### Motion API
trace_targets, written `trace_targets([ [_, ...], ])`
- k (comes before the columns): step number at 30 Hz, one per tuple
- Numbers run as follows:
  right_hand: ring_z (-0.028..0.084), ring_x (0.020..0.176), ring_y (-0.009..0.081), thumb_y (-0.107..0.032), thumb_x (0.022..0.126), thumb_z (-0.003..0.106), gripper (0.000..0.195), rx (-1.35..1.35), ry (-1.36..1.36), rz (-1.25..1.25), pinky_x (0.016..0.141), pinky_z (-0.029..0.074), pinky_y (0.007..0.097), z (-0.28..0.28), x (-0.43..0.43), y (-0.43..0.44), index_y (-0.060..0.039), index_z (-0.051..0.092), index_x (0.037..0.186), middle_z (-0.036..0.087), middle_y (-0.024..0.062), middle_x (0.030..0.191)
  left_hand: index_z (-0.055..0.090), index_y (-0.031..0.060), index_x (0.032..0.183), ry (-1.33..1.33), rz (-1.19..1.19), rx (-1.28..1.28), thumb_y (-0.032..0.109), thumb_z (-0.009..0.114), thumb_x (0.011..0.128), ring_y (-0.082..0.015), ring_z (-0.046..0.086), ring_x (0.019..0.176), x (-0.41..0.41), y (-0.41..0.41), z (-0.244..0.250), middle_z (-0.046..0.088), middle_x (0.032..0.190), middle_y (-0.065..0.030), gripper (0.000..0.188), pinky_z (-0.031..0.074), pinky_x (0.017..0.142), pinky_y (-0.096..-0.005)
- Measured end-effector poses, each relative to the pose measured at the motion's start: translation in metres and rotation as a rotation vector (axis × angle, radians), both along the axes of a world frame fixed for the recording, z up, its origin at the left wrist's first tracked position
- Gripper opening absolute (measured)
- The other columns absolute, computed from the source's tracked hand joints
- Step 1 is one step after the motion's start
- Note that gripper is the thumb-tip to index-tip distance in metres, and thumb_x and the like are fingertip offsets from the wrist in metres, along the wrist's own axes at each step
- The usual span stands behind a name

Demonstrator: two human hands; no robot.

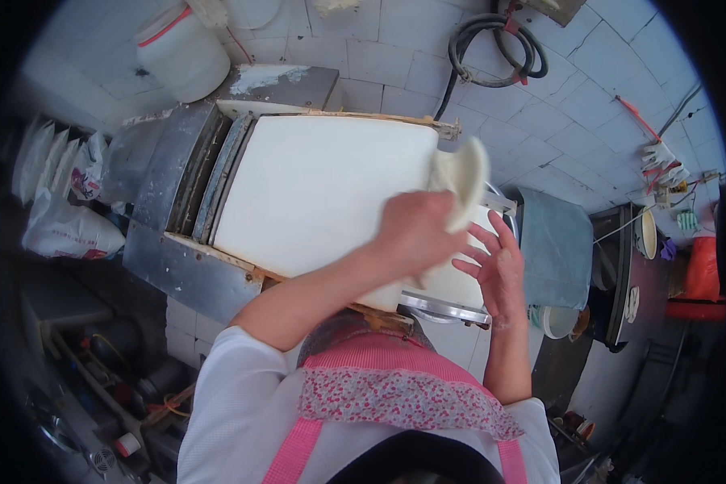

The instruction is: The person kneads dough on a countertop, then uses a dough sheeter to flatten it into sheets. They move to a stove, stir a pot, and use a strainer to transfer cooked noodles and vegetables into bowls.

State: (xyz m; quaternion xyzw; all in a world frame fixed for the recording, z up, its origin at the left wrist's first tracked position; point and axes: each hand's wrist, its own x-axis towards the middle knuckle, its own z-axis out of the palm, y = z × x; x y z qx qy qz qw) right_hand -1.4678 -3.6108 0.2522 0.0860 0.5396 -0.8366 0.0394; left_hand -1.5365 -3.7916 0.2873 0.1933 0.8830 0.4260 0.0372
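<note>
My left hand, blurred, reaches across to the right end of a white conveyor belt. It grips a pale, floppy piece of dough, which curls up past the fingers; the part inside the fist is hidden. Just to the right is my right hand, palm up and fingers apart, with nothing in it. Its fingertips come close to the dough; whether they touch cannot be told. The belt belongs to what looks like a dough sheeter, whose rollers lie at the belt's left end.
A metal-railed extension joins the belt's right end. Beyond it stands a grey-green covered block, with a white bucket below. A coiled black hose hangs on the tiled wall. Plastic sacks lie far left.
</note>
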Motion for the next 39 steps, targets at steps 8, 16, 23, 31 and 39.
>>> trace_targets([
  [8,0.062,0.099,0.025,-0.038,0.099,0.044,0.046,-0.365,-0.324,-0.255,0.088,0.051,0.038,-0.07,0.016,0.058,-0.0014,0.05,0.125,0.062,0.013,0.112,0.06,0.0001,0.104,-0.002,-0.771,0.006,0.015,0.061,0.076,-0.0357,0.062,0.077,0.052,0.068,-0.023,0.063,0.086,-0.0176,0.032,0.05,0.067,-0.0446],
  [16,0.064,0.102,0.0294,-0.022,0.098,0.042,0.038,-0.252,-0.106,-0.616,0.09,0.055,0.0431,-0.155,-0.03,0.072,0.0041,0.05,0.123,0.062,0.0151,0.114,0.055,-0.0012,0.123,-0.455,0.307,0.538,0.004,0.062,0.088,-0.0111,0.063,0.081,0.092,-0.153,-0.041,0.066,0.09,-0.0066,0.036,0.052,0.071,-0.025],
  [23,0.065,0.094,0.0253,-0.017,0.093,0.055,0.035,-0.333,-0.425,-0.251,0.082,0.057,0.0414,-0.241,-0.1,-0.155,0.0058,0.054,0.119,0.064,0.0152,0.107,0.06,-0.0015,0.116,-0.47,0.737,0.629,0.013,0.06,0.092,-0.0159,0.067,0.076,0.129,-0.231,-0.024,0.069,0.087,-0.0101,0.028,0.054,0.07,-0.0273],
  [31,0.066,0.085,0.0231,-0.017,0.093,0.056,0.031,0.109,-0.326,0.263,0.075,0.057,0.0385,-0.234,-0.067,-0.105,0.0057,0.057,0.114,0.066,0.0136,0.098,0.06,-0.0032,0.115,-0.36,0.9,0.605,0.013,0.06,0.09,-0.015,0.066,0.077,0.134,-0.281,-0.049,0.069,0.089,-0.0093,0.03,0.052,0.069,-0.0264],
  [39,0.062,0.061,0.013,-0.016,0.092,0.058,0.022,0.518,-0.532,0.11,0.055,0.054,0.0254,-0.202,-0.01,0.016,0.0031,0.063,0.1,0.064,0.0063,0.076,0.058,-0.0081,0.113,-0.156,0.996,0.061,0.019,0.068,0.078,-0.0202,0.062,0.088,0.07,-0.327,-0.102,0.061,0.099,-0.0119,0.045,0.05,0.075,-0.0312],
])
